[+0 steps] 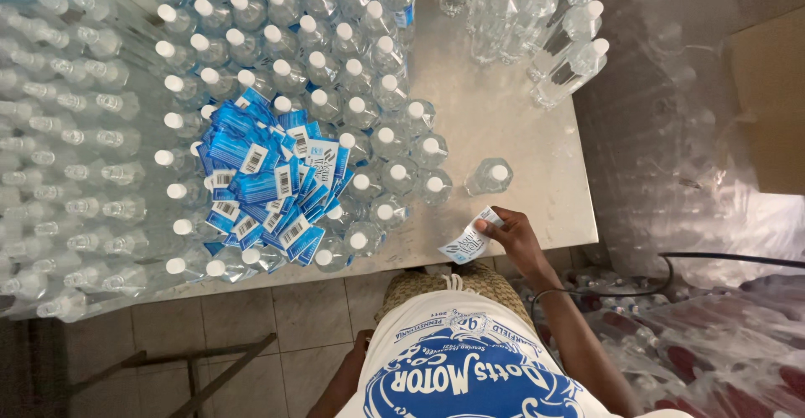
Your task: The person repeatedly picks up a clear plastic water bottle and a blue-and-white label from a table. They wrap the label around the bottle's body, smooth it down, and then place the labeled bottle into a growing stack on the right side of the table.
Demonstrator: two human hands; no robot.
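1. A metal bench is seen from straight above, and most of its left and middle is taken up by clear bottles with white caps, packed upright cap to cap. More bottles are stacked lying down along the far left edge.
2. Off the bench's right side, bulky clear plastic wrap is piled up, and a black cable is draped over it lower down.
3. A heap of blue and white labels is dumped on top of the standing bottles, left of centre.
4. A smaller group of bottles is parked at the top right corner of the bench, some tilted.
5. One single bottle is stood apart from the pack, on bare metal just beside the near right edge.
6. The right hand is held at the bench's near edge, just below that single bottle. Its grip is pinched together on one label, fingers on the label's upper end, the rest lying over the bench edge.
7. The left hand is down low by the shirt, over the tiled floor. Mostly hidden, so its grip can't be told.
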